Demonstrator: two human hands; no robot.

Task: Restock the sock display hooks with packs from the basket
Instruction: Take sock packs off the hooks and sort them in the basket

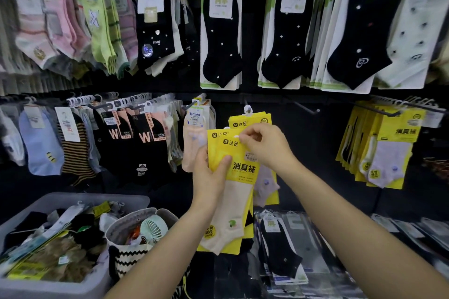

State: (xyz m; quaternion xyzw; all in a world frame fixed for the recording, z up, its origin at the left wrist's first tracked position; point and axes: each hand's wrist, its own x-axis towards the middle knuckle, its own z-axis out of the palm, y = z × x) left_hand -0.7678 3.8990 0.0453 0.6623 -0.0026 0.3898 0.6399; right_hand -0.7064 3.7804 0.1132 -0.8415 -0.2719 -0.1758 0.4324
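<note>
Dark sock wall (243, 94), both hands (264, 145) grip yellow packs (239, 172) — hook hidden

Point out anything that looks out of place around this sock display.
A small mint handheld fan sits in the woven bag beside the grey basket, the only non-sock item. One bare hook is empty.

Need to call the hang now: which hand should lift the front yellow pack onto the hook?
Right, probably. The right hand already pinches the top of the front yellow pack, just below the hook. The left hand grips the stack lower down, steadying it.
</note>
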